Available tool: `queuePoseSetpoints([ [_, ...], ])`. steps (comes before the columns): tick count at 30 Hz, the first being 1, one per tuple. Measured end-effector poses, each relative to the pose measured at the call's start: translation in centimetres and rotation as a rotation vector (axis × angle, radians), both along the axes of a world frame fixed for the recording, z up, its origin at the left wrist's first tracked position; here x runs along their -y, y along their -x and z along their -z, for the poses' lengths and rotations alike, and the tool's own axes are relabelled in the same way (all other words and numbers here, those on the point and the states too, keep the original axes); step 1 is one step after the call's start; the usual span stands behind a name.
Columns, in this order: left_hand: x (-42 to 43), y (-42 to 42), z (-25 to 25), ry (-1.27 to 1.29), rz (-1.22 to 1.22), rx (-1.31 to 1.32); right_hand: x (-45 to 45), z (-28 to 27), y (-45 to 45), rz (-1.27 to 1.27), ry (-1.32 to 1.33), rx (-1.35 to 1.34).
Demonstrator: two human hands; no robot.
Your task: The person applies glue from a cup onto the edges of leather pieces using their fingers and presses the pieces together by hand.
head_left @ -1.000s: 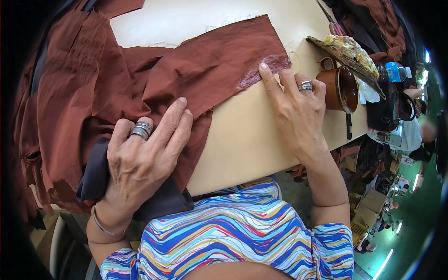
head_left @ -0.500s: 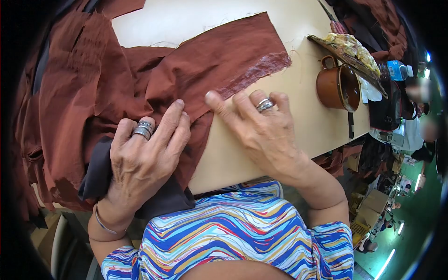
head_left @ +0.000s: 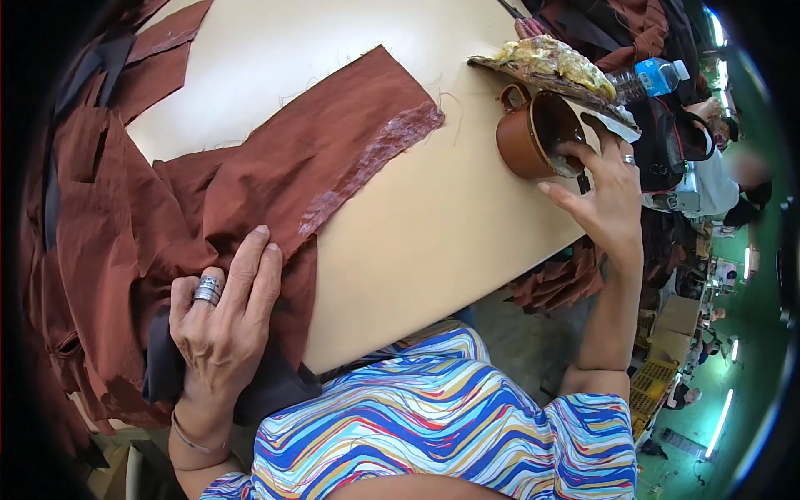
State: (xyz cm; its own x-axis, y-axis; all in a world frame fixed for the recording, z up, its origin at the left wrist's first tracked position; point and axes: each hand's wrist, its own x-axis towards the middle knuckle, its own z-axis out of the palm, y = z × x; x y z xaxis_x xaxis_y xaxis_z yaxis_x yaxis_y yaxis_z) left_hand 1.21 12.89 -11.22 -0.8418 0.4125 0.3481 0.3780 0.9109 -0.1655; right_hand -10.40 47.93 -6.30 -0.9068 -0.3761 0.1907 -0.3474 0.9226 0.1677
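Reddish-brown fabric (head_left: 275, 158) lies across the left and middle of the table, with a wet, whitish strip of paste (head_left: 375, 158) along its right edge. My left hand (head_left: 223, 321) rests on this fabric, two fingers stretched out and pressing it, the others bent. At the right, my right hand (head_left: 607, 196) is at the mouth of a brown mug (head_left: 521, 143) that sits tilted in view. Its index finger dips inside the rim, while the thumb is apart from it outside. Nothing shows in its grip. Dark cloth (head_left: 275, 387) lies under my left wrist.
Behind the mug lies a board crusted with yellowish paste (head_left: 550, 65), beside a plastic bottle with a blue label (head_left: 658, 77). A black bag (head_left: 658, 142) is at the right. Brown scraps (head_left: 558, 279) hang below the table edge (head_left: 450, 304). Yellow crates (head_left: 652, 385) stand further off.
My right hand has left the pasted edge of the fabric and moved right to the mug, a finger now inside. My left hand stays on the fabric. The view has shifted to the right.
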Motion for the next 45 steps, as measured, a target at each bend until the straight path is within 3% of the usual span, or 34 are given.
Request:
queuePoseSetpoints([
  [7,-0.1,0.3,0.5,0.001,0.014,-0.03,0.3,1.0,1.3,0.113,-0.088,0.163],
  [10,0.0,0.2,0.6,-0.036,-0.003,-0.047,-0.3,0.6,1.9,0.05,-0.019,0.184],
  [11,0.1,0.2,0.6,-0.048,0.005,-0.051,0.4,-0.5,1.6,0.136,0.047,0.277],
  [13,0.3,0.1,0.7,-0.074,0.019,-0.059,0.5,-1.2,0.5,0.059,0.199,0.202],
  [15,0.3,-0.2,0.7,-0.097,0.01,-0.026,1.1,-0.8,-1.1,0.073,-0.094,-0.09],
  [20,-0.1,-0.6,0.3,-0.086,-0.025,0.064,4.2,-1.4,-3.5,-0.075,-0.18,-0.179],
  [25,0.1,-0.6,0.7,-0.035,-0.013,0.043,11.3,2.8,-4.6,-0.41,0.221,0.111],
  [27,-0.1,-0.4,0.9,-0.034,-0.005,0.039,12.7,4.7,-4.1,-0.39,0.549,0.449],
  [28,-0.1,-0.4,0.8,-0.02,-0.004,0.044,13.1,5.2,-3.9,-0.391,0.545,0.48],
  [30,0.1,-0.5,0.6,0.004,0.0,0.054,13.8,5.7,-3.7,-0.392,0.534,0.542],
  [33,0.0,-0.4,0.5,-0.007,0.001,0.075,14.7,5.8,-4.4,-0.386,0.171,0.134],
  [36,-0.1,-0.5,0.4,-0.015,0.001,0.099,16.0,6.3,-5.6,-0.374,-0.033,-0.038],
  [40,0.0,-0.7,0.2,0.005,-0.004,0.118,16.6,5.2,-7.0,-0.545,0.029,0.063],
  [45,0.3,-1.1,-0.3,0.022,0.0,0.103,14.8,5.7,-4.2,-0.46,-0.188,-0.169],
])
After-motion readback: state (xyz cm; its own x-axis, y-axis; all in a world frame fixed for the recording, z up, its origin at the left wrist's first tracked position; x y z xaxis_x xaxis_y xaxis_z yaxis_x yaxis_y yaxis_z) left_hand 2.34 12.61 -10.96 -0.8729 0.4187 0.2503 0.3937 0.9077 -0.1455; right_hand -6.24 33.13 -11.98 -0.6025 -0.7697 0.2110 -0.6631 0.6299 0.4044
